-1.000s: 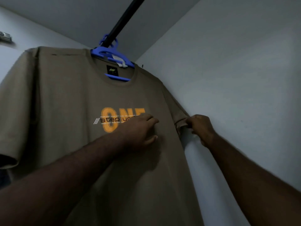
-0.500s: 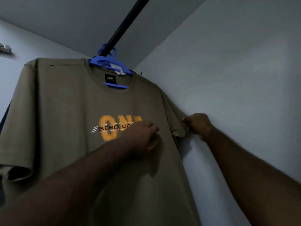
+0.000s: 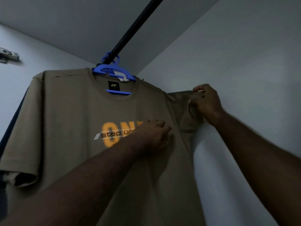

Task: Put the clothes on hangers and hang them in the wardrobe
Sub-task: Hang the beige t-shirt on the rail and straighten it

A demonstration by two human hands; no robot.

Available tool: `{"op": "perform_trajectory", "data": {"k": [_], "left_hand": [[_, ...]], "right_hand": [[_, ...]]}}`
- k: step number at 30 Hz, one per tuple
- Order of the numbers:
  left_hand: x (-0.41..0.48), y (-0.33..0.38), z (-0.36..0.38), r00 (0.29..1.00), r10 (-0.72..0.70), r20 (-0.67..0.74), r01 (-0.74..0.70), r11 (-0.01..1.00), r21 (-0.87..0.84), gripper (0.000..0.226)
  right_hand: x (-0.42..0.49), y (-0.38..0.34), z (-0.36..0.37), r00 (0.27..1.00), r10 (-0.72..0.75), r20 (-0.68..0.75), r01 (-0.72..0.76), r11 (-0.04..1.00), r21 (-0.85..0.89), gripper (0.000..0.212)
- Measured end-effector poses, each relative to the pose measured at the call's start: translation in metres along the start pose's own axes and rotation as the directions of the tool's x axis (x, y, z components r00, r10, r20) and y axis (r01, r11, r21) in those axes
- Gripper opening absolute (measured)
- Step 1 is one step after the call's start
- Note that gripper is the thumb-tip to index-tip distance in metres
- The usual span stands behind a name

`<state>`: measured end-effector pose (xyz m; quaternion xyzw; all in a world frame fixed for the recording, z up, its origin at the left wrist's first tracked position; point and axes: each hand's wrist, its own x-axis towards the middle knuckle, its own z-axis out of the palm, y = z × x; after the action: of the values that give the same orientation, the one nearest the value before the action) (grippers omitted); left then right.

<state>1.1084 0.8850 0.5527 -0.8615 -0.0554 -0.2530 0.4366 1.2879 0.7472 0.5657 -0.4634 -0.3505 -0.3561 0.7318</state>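
A khaki T-shirt (image 3: 68, 115) with an orange "ONE" print hangs on a blue plastic hanger (image 3: 114, 70). The hanger's hook is over the black wardrobe rail (image 3: 138, 25). My left hand (image 3: 156, 132) lies against the shirt's chest, covering the right end of the print, fingers bent against the cloth. My right hand (image 3: 206, 103) pinches the hem of the shirt's right sleeve and holds it lifted out sideways, close to the wardrobe's side wall.
The white side wall (image 3: 244, 62) of the wardrobe stands right behind the lifted sleeve. A metal hinge (image 3: 8, 55) sits on the left panel. A dark garment edge (image 3: 9, 128) shows behind the shirt's left sleeve.
My right hand has raised the right sleeve up and outward, stretching it flat. The left hand stays on the chest print. The view has tilted so the shirt sits lower in frame.
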Motion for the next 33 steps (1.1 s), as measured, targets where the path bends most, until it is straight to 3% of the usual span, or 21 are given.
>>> {"op": "perform_trajectory", "data": {"k": [3,5,6,7,9,11,12,13,15,16,18,20,22,24,26,28,29,30,33], "left_hand": [[0.008,0.005,0.011,0.987,-0.059,0.147,0.061,0.998,-0.010,0.052],[0.016,0.007,0.013,0.977,-0.151,0.151,0.184,0.955,-0.231,0.046],[0.022,0.007,0.009,0.970,-0.206,0.126,0.240,0.883,-0.403,0.045],[0.024,0.007,0.001,0.961,-0.257,0.103,0.268,0.769,-0.580,0.048],[0.029,0.006,-0.025,0.934,-0.346,0.094,0.238,0.402,-0.884,0.067],[0.032,-0.001,-0.054,0.929,-0.330,0.167,0.183,0.016,-0.983,0.071],[0.033,-0.005,-0.067,0.937,-0.298,0.185,0.174,-0.062,-0.983,0.062],[0.034,-0.009,-0.076,0.945,-0.276,0.177,0.170,-0.047,-0.984,0.050],[0.035,-0.014,-0.087,0.937,-0.317,0.144,0.177,0.076,-0.981,0.030],[0.037,-0.016,-0.090,0.925,-0.361,0.118,0.168,0.112,-0.979,0.030],[0.036,-0.020,-0.095,0.909,-0.410,0.076,0.115,0.071,-0.991,0.039],[0.031,-0.023,-0.100,0.914,-0.403,0.053,0.070,0.026,-0.997,0.042],[0.029,-0.022,-0.100,0.926,-0.374,0.054,0.082,0.059,-0.995,0.034],[0.026,-0.018,-0.099,0.924,-0.377,0.061,0.105,0.098,-0.990,0.031],[0.023,-0.016,-0.098,0.921,-0.386,0.051,0.100,0.109,-0.989,0.026],[0.017,-0.020,-0.097,0.912,-0.409,0.039,0.106,0.142,-0.984,0.021],[0.014,-0.025,-0.094,0.900,-0.436,0.031,0.123,0.185,-0.975,0.018],[0.009,-0.031,-0.092,0.885,-0.464,0.019,0.150,0.248,-0.957,0.017],[-0.006,-0.047,-0.074,0.858,-0.513,-0.024,0.256,0.468,-0.846,0.016]], "right_hand": [[-0.002,-0.010,-0.010,0.997,-0.051,-0.064,0.054,0.998,0.038,0.057],[-0.006,-0.013,-0.015,0.997,-0.013,-0.074,0.019,0.996,0.092,0.064],[-0.010,-0.017,-0.016,0.998,-0.021,-0.065,0.028,0.993,0.113,0.065],[-0.015,-0.021,-0.015,0.999,-0.034,-0.042,0.040,0.990,0.139,0.066],[-0.030,-0.030,-0.010,0.998,-0.057,0.028,0.050,0.978,0.201,0.067],[-0.051,-0.038,-0.003,0.989,-0.068,0.131,0.032,0.965,0.261,0.069],[-0.062,-0.041,-0.002,0.978,-0.076,0.196,0.012,0.951,0.308,0.070],[-0.072,-0.044,-0.001,0.960,-0.090,0.265,-0.016,0.928,0.373,0.069],[-0.090,-0.043,-0.005,0.948,-0.111,0.300,-0.045,0.883,0.467,0.058],[-0.097,-0.038,-0.009,0.967,-0.097,0.234,-0.029,0.876,0.482,0.048],[-0.110,-0.019,-0.015,0.999,-0.036,0.033,0.019,0.912,0.409,0.036],[-0.124,0.003,-0.014,1.000,0.019,0.024,-0.023,0.982,0.185,0.053],[-0.138,0.019,-0.004,0.979,0.101,0.179,-0.101,0.995,-0.007,0.087],[-0.144,0.027,0.011,0.967,0.101,0.232,-0.075,0.990,-0.119,0.100],[-0.139,0.034,0.020,0.983,0.003,0.184,0.026,0.987,-0.156,0.075],[-0.128,0.045,0.020,0.997,-0.076,0.009,0.077,0.987,-0.143,0.043],[-0.124,0.050,0.018,0.995,-0.074,-0.061,0.067,0.992,-0.105,0.040],[-0.121,0.055,0.015,0.996,-0.062,-0.070,0.057,0.996,-0.075,0.040],[-0.120,0.062,0.015,0.992,-0.095,0.082,0.102,0.991,-0.085,0.036]]}}
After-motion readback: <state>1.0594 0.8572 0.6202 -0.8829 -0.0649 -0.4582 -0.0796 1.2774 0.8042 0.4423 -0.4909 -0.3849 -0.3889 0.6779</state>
